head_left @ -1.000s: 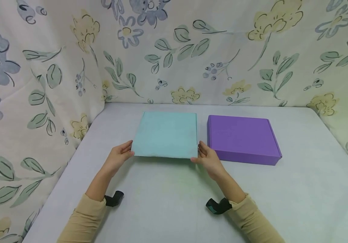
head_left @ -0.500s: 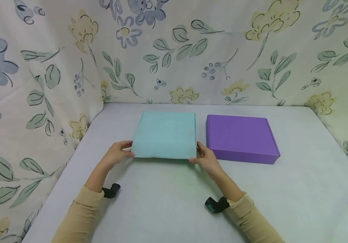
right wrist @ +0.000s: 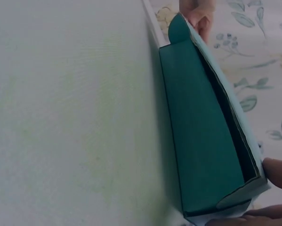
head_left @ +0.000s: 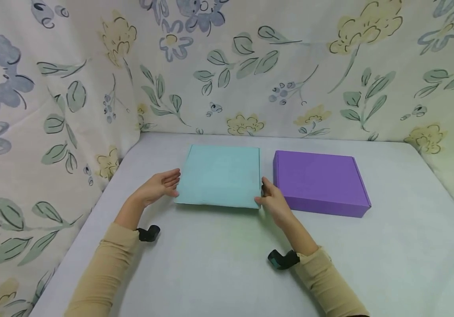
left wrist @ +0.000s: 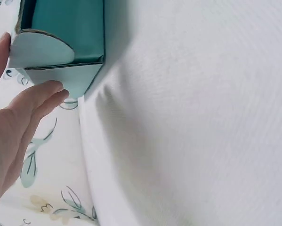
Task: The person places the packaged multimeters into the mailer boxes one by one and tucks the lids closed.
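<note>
A light turquoise cardboard mailer box (head_left: 221,176) lies on the white table. The wrist views show its lid a little raised at the front, with a darker teal inner wall (right wrist: 202,127) and a rounded side flap (left wrist: 42,49). At the box's left side is my left hand (head_left: 159,187), fingers nearly straight; its fingertips (left wrist: 53,87) are against or very near the side wall, its thumb by the lid edge. My right hand (head_left: 276,202) holds the box's front right corner, thumb at the lid edge and fingers along the side. The box's interior is mostly hidden.
A closed purple cardboard box (head_left: 322,182) stands just right of the turquoise one, close to my right hand. A floral curtain (head_left: 243,66) hangs behind and to the left of the white table (head_left: 219,264). Black wrist cameras (head_left: 284,259) jut from both sleeves.
My left hand has shifted a little up along the box's left side and its fingers have spread straighter. The right hand stays at its corner. The head view has shifted slightly.
</note>
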Demonstrator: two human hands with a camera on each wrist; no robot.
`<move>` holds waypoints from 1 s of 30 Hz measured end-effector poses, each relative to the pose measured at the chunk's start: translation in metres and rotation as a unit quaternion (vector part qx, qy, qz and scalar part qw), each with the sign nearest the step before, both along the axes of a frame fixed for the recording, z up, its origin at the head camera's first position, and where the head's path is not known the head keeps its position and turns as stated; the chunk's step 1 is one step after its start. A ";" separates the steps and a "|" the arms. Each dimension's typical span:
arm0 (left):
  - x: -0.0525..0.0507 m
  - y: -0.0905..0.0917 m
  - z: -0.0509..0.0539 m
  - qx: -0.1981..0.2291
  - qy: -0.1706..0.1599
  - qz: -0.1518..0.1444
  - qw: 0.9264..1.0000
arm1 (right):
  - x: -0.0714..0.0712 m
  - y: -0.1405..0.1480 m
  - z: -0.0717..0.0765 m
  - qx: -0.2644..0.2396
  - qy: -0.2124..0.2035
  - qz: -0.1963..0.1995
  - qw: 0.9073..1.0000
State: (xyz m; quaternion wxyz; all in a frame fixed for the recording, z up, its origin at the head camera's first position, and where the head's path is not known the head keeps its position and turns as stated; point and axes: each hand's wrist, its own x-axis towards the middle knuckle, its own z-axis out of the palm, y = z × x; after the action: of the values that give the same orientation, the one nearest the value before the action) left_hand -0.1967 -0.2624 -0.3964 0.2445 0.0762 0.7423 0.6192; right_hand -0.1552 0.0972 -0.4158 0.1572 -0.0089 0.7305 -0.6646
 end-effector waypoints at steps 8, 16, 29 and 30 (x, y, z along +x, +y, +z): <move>-0.004 0.003 -0.003 0.027 -0.011 -0.008 1.000 | -0.002 0.001 0.001 -0.049 -0.004 0.005 0.999; -0.005 0.004 -0.005 0.020 -0.018 0.004 1.000 | -0.002 0.000 -0.004 -0.046 0.000 0.003 0.999; -0.003 0.017 -0.005 -0.034 -0.016 0.074 0.997 | -0.001 -0.005 -0.009 -0.031 0.018 -0.025 0.999; -0.003 0.019 -0.006 -0.042 -0.016 0.088 0.995 | 0.000 -0.006 -0.009 -0.028 0.021 -0.030 0.999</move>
State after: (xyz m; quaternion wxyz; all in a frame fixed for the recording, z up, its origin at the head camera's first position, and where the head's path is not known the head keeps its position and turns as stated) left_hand -0.2002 -0.2438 -0.4019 0.2044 -0.0096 0.7671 0.6080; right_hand -0.1555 0.0916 -0.4249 0.1212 -0.0056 0.7148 -0.6888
